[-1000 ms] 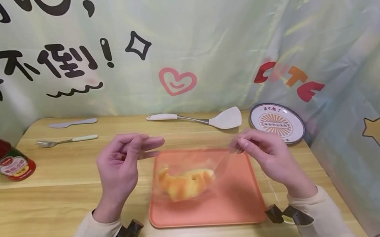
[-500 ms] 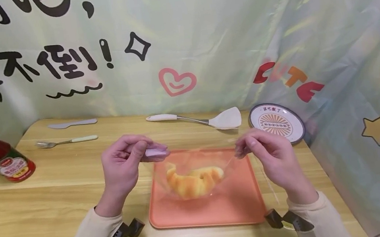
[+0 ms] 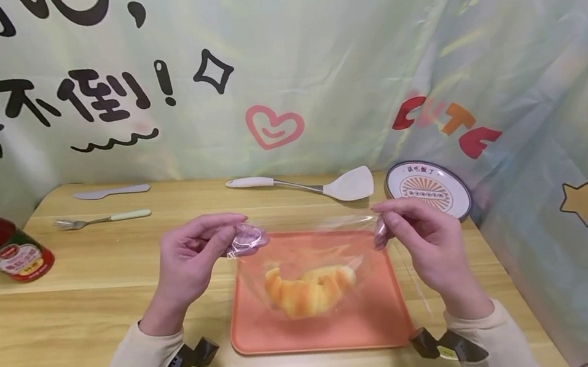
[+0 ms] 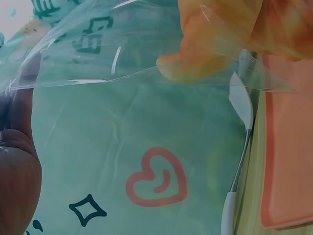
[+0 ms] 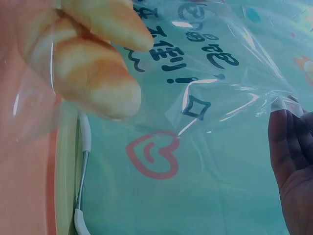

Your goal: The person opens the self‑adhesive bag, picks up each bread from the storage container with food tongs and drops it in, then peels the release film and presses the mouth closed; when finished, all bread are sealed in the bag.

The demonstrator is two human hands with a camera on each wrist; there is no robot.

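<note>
Between the two hands hangs a clear plastic bag with a golden croissant inside it, above the orange tray. My left hand pinches the bag's upper left side; film covers some of its fingertips. Opposite it, my right hand pinches the upper right side, with film over its fingertips too. Both wrist views show the bag stretched from the hand, with the croissant behind the film on the left and the same croissant on the right. How far the bag's mouth is parted is hard to tell.
A ketchup bottle stands at the left. Behind the left hand lie a knife and a fork. A white spatula lies along the back, with a plate to its right. Printed cloth hangs behind the table.
The croissant has shifted right and slightly down in the bag. The right hand has edged right. Film now shows taut between the hands, over the left fingertips.
</note>
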